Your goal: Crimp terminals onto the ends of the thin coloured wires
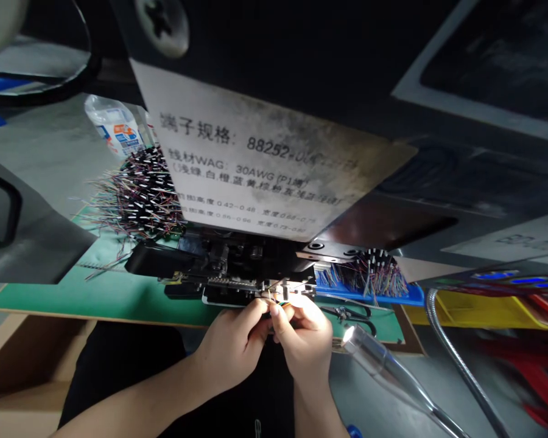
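From the head view, the left hand (235, 347) and the right hand (305, 344) are held close together, just in front of the crimping machine (219, 261). The fingers of both hands are bent and not spread, and their tips pinch thin coloured wires (281, 298) together. These wires are at the front of the machine, almost touching its metal parts. I cannot tell how many wires are there, because the fingers cover them.

Above the hands, a white label plate (256, 164) is fixed on the machine, with Chinese writing and "30AWG" on it. To the left of the machine stands a thick bundle of wires (139, 194) with black sleeves, and behind this bundle lies a plastic bag (114, 125). To the right of the machine, a blue tray (369, 286) holds a smaller bunch of wires. The machine stands on a green mat (109, 304), and a black-handled tool (347, 314) lies on this mat. In front of the machine on the right, a small metal lamp (369, 359) is shining, and farther right is a yellow bin (479, 313).
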Action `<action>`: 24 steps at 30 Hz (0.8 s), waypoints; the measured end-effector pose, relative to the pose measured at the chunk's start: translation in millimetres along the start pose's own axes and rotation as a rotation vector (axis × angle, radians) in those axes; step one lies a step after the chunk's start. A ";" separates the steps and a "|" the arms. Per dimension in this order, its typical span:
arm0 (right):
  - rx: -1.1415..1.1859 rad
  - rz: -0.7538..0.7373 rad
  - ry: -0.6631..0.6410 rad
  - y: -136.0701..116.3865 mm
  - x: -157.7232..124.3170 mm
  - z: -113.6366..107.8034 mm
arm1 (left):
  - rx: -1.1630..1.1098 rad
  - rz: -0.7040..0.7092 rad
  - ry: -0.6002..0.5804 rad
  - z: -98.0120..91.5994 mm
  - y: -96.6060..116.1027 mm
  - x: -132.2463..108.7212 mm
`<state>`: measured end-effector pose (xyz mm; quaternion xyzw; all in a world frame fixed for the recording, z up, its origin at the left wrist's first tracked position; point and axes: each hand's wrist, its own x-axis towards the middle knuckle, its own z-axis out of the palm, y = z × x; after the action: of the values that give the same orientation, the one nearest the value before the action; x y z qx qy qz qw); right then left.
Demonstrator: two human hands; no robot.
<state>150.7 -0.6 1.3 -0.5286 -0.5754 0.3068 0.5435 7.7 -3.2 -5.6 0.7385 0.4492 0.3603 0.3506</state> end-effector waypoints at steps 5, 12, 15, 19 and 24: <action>-0.036 -0.038 0.001 -1.3 1.2 0.3 | 0.027 0.053 0.012 0.5 -2.6 0.3; -0.030 -0.154 -0.017 3.0 1.8 -2.3 | 0.084 0.082 0.001 -2.1 -1.2 1.0; -0.003 -0.070 -0.011 3.0 0.2 -1.6 | 0.072 0.081 -0.019 -3.9 1.0 0.1; 0.005 -0.020 -0.006 -0.5 0.8 0.5 | 0.076 0.069 -0.003 -3.7 2.4 1.1; -0.007 -0.021 0.003 -2.6 1.0 2.0 | 0.063 0.068 0.007 -2.9 1.1 2.1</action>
<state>148.3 0.1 3.6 -0.5249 -0.5811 0.2985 0.5456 6.3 -1.2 -2.8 0.7628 0.4362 0.3604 0.3130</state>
